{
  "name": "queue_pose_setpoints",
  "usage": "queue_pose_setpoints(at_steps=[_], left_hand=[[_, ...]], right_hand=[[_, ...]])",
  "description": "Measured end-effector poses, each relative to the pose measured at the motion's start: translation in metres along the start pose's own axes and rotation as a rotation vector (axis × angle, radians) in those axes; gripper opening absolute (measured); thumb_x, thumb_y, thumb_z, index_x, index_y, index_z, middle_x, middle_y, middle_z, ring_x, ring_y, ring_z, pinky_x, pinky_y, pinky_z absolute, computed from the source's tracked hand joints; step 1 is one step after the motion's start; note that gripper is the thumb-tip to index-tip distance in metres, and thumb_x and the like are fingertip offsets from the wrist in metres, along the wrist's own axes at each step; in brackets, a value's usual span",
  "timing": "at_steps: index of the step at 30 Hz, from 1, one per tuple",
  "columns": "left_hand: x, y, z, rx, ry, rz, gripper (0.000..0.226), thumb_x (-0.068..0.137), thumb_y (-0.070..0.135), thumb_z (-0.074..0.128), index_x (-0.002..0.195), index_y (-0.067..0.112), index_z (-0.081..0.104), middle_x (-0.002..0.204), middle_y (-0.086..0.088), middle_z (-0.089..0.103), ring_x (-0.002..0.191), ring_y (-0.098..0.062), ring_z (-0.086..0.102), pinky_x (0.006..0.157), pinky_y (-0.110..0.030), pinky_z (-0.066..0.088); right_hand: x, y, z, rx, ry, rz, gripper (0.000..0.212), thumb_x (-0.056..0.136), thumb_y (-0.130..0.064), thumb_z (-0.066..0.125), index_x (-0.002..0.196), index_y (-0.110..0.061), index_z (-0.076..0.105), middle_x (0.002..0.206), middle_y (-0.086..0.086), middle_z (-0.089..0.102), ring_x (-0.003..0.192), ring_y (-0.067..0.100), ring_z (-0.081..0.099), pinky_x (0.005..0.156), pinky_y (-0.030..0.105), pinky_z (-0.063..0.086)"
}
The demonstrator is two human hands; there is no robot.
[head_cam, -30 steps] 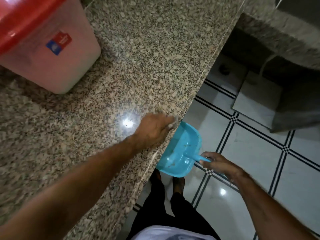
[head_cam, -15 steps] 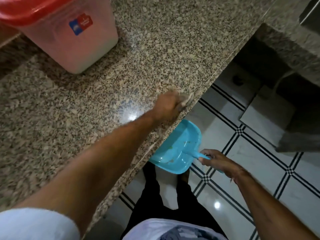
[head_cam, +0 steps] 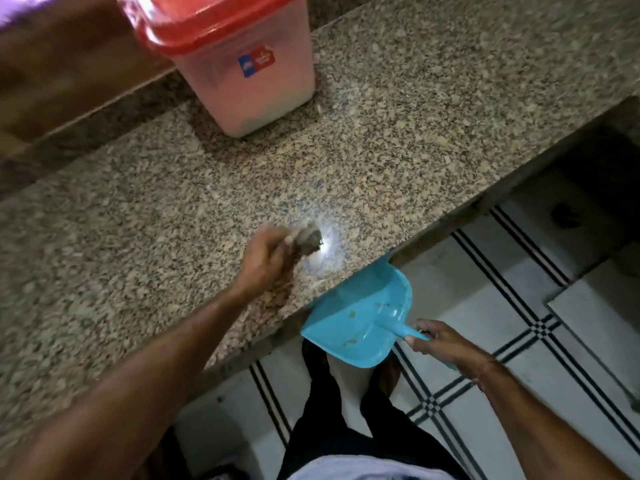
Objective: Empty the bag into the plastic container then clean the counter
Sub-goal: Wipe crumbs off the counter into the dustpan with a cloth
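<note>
Right hand (head_cam: pixel 446 344): closed around the handle of a blue dustpan (head_cam: pixel 360 317), thumb on top.
Dustpan: held below the front edge of the counter (head_cam: pixel 450 116), its mouth tucked under the lip; a few specks lie inside.
Left hand (head_cam: pixel 268 259): on the granite near that edge, blurred, fingers curled around something small and dark; what it is cannot be told.
Plastic container (head_cam: pixel 256 77): farther back on the counter, upright, red lid on, a sticker on its side.
Floor (head_cam: pixel 519 306): pale tiles with dark lines.

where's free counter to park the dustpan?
Bare granite counter runs right of the plastic container, out to the front edge. Also bare left of the left hand. The dustpan, in the right hand, crowds the near edge.
</note>
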State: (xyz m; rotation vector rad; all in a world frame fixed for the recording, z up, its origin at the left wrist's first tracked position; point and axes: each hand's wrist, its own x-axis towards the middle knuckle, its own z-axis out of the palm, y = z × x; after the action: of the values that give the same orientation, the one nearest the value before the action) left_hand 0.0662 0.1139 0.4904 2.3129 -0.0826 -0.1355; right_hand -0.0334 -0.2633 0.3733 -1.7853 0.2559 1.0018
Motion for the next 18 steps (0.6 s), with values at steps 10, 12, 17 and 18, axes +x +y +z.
queue_pose_setpoints(at_steps=[10, 12, 17, 18], left_hand=[[0.074, -0.085, -0.060, 0.152, 0.281, -0.418, 0.026, 0.102, 0.051, 0.044, 0.123, 0.049, 0.059, 0.126, -0.003, 0.063, 0.107, -0.023, 0.064, 0.085, -0.048, 0.061], [0.058, -0.074, -0.027, 0.280, 0.212, -0.273, 0.030, 0.100, 0.059, 0.037, 0.115, 0.044, 0.058, 0.116, 0.001, 0.060, 0.098, -0.018, 0.062, 0.077, -0.044, 0.062], [-0.017, -0.019, 0.045, 0.363, 0.001, 0.019, 0.032, 0.107, 0.053, 0.035, 0.113, 0.034, 0.060, 0.101, 0.005, 0.051, 0.088, -0.013, 0.051, 0.074, -0.036, 0.053], [-0.026, -0.017, 0.047, 0.334, -0.041, 0.068, 0.035, 0.107, 0.050, 0.032, 0.118, 0.031, 0.060, 0.100, 0.004, 0.051, 0.089, -0.015, 0.050, 0.076, -0.040, 0.052]], right_hand=[[0.019, 0.016, 0.015, -0.019, -0.102, -0.011, 0.015, 0.098, -0.021, 0.069, 0.099, -0.006, 0.069, 0.080, -0.009, 0.059, 0.074, 0.003, 0.054, 0.070, 0.016, 0.044], [0.022, 0.012, 0.020, -0.030, -0.087, -0.001, 0.009, 0.097, -0.019, 0.070, 0.094, -0.011, 0.069, 0.076, -0.012, 0.059, 0.070, 0.001, 0.054, 0.065, 0.013, 0.044], [0.018, -0.008, 0.030, -0.039, -0.041, -0.012, 0.008, 0.096, -0.023, 0.072, 0.090, -0.019, 0.070, 0.073, -0.014, 0.063, 0.070, 0.000, 0.057, 0.066, 0.015, 0.045], [0.017, -0.011, 0.031, -0.044, -0.039, -0.016, 0.009, 0.094, -0.025, 0.073, 0.089, -0.018, 0.070, 0.073, -0.014, 0.062, 0.069, 0.000, 0.057, 0.066, 0.015, 0.045]])
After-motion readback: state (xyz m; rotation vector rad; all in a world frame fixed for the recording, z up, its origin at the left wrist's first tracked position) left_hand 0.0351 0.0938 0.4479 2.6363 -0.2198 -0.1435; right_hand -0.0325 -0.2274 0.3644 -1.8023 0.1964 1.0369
